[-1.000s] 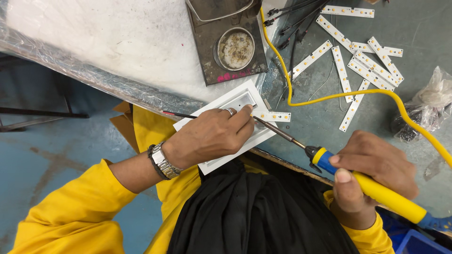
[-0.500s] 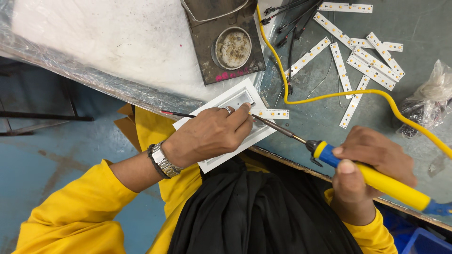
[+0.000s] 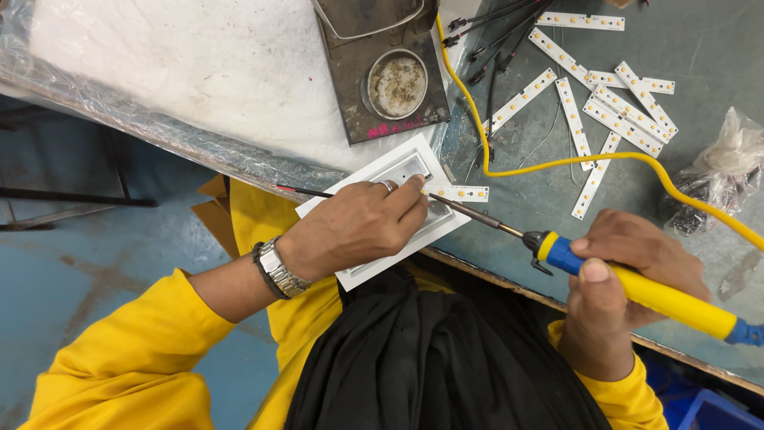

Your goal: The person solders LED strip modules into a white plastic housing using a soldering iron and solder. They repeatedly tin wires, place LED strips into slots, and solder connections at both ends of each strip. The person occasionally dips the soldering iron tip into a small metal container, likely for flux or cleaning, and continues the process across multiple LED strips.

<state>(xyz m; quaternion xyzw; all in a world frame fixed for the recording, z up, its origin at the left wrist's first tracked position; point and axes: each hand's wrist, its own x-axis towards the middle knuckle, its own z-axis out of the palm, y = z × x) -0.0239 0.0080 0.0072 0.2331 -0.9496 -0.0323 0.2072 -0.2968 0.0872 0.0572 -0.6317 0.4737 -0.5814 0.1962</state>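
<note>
Light: bright, even, from overhead.
Shadows: soft, short (barely any).
Glare: white sheet [image 3: 199, 72] slightly washed.
Focus: sharp; edges bend mildly.

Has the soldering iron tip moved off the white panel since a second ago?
No. The soldering iron tip remains beside the left hand on the white panel, unchanged relative to the small LED strip.

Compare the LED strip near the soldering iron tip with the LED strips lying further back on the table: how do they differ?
The LED strip by the tip lies alone, touching the white rectangular frame; the loose LED strips lie apart from the frame, in a scattered pile. It also looks shorter than most of those. The soldering iron points toward it, not toward them. All are white strips with yellow dots.
</note>
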